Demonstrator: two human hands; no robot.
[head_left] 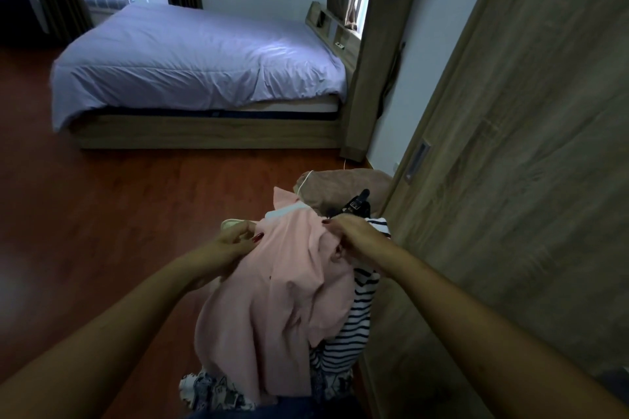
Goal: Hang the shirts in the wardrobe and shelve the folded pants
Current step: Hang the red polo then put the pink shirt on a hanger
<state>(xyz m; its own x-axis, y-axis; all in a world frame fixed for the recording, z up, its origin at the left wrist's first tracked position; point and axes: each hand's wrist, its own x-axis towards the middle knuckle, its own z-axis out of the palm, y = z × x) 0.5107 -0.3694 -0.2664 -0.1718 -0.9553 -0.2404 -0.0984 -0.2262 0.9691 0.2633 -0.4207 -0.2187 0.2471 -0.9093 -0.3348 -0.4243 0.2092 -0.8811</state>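
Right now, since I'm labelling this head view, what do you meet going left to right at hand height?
left hand → pink shirt → right hand → wardrobe door. The striped garment overlaps the pink shirt and the right hand, so it is left out.

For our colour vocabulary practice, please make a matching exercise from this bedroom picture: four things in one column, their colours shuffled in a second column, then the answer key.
Things:
1. held shirt
2. bedspread
3. floor
4. striped top

Colours:
a. reddish-brown
b. dark and white
c. pink
d. pale lilac-blue

Pairs: 1-c, 2-d, 3-a, 4-b.
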